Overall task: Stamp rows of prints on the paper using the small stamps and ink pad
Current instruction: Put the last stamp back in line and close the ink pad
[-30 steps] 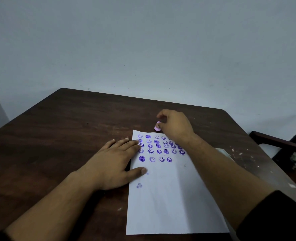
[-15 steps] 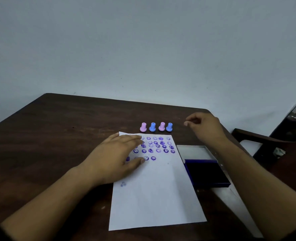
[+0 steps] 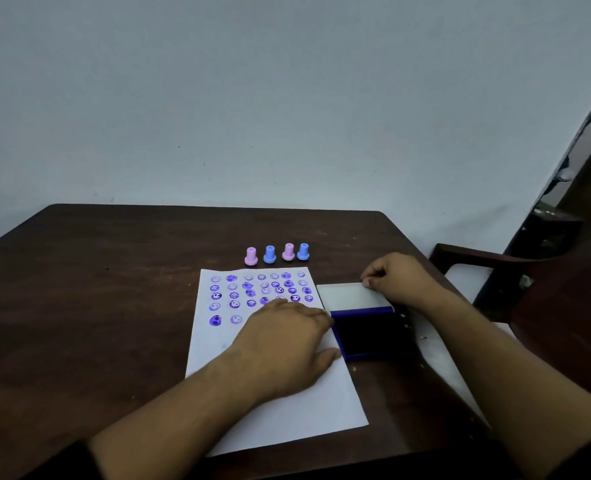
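- The ink pad (image 3: 363, 332) lies open at three o'clock of the paper (image 3: 280, 393), touching its edge, lid (image 3: 351, 295) flat at twelve o'clock of the dark pad.
- The right hand (image 3: 403, 277) pinches the lid's far corner, fingers curled on it; a light, stiff hinged flap, best taken at that free edge.
- The left hand (image 3: 287, 344) lies flat on the paper, fingers straight, tips touching the case; likely steadying it.
- The four stamps (image 3: 276, 253) stand upright in a row at twelve o'clock of the paper, untouched: small, light, easily tipped, best held by the narrow stems.
- The paper is thin and slides; the prints (image 3: 259, 292) probably smear while wet.
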The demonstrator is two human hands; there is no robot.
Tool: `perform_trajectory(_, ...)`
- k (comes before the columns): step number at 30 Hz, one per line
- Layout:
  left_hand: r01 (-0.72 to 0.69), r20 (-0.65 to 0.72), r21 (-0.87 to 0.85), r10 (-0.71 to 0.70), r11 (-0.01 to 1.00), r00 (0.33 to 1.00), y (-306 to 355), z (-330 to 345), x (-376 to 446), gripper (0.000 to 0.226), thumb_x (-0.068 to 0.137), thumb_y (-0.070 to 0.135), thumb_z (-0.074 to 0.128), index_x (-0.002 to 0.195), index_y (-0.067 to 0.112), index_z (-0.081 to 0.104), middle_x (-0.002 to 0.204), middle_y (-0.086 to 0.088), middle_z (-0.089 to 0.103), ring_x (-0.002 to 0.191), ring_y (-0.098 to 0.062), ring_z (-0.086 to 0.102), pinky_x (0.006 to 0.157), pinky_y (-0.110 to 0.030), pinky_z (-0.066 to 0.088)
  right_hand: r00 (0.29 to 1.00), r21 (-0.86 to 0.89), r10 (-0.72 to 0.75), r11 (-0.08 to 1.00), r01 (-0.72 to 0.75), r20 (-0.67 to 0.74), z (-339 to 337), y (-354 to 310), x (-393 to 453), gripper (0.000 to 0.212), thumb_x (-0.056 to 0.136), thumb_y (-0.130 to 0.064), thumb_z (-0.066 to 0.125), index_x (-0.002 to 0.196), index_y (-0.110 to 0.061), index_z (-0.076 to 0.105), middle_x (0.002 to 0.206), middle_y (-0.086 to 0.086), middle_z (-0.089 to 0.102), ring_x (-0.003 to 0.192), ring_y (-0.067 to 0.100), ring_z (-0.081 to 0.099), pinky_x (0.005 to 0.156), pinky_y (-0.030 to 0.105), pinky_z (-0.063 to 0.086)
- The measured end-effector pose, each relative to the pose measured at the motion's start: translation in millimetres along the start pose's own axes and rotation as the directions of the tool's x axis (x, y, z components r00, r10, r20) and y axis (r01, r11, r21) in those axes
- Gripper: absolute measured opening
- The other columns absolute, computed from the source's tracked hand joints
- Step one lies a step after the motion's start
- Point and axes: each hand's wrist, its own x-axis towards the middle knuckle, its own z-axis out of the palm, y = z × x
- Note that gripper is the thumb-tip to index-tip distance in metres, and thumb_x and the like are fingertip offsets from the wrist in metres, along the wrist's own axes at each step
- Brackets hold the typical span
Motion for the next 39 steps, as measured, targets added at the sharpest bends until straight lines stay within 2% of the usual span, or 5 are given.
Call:
perform_trajectory(7,0.005,-0.064,0.032,-0.003,0.999,0.998,15,19,-2,0.051,0.099,0.058,0.036,0.133,0.03,0.062,0.134,0.01,0.067,0.117,-0.019,0.063,0.104,-0.04,0.044,1.0,-0.043,-0.015,0.999,0.015,-0.01,2,4,0,0.012,0.085,-0.027,0.077,0.074,-0.032,0.078,0.074,-0.018,0.073,0.077,-0.002,0.065,0.073,0.023,0.053)
perform_trajectory(18,0.011,-0.126,0.01,-0.01,1.0,0.992,19,22,-4,0.052,0.097,0.062,0.046,0.124,0.027,0.073,0.128,0.01,0.072,0.105,-0.018,0.069,0.093,-0.039,0.053,0.998,-0.05,-0.033,0.998,0.03,-0.059,1,2,0,0.021,0.087,-0.019,0.066,0.071,-0.031,0.074,0.076,-0.016,0.073,0.074,0.004,0.066,0.074,0.035,0.06)
perform_trajectory(24,0.015,-0.129,0.014,-0.013,1.0,0.992,18,21,-5,0.05,0.097,0.062,0.047,0.122,0.027,0.074,0.123,0.01,0.074,0.103,-0.019,0.07,0.092,-0.038,0.053,0.983,-0.01,-0.091,0.996,0.091,-0.157,-11,-3,-9,0.016,0.092,-0.026,0.068,0.079,-0.034,0.071,0.08,-0.021,0.068,0.077,-0.002,0.061,0.062,0.016,0.043)
perform_trajectory(33,0.053,-0.112,0.028,-0.049,0.998,0.993,16,21,-8,0.053,0.097,0.064,0.042,0.119,0.026,0.073,0.115,0.01,0.076,0.099,-0.019,0.069,0.093,-0.039,0.051,0.955,0.211,-0.105,0.963,0.167,-0.277,-33,-11,-55,0.009,0.091,-0.024,0.077,0.091,-0.033,0.078,0.097,-0.012,0.072,0.09,0.003,0.066,0.08,0.022,0.053)
perform_trajectory(39,0.059,-0.091,0.022,-0.057,0.998,0.994,14,25,-7,0.059,0.098,0.067,0.034,0.119,0.027,0.072,0.119,0.012,0.075,0.106,-0.017,0.066,0.099,-0.039,0.047,0.933,0.177,-0.182,0.953,0.246,-0.312,-38,-4,-91,0.013,0.091,-0.022,0.076,0.097,-0.034,0.078,0.098,-0.016,0.07,0.094,-0.001,0.063,0.076,0.003,0.045)
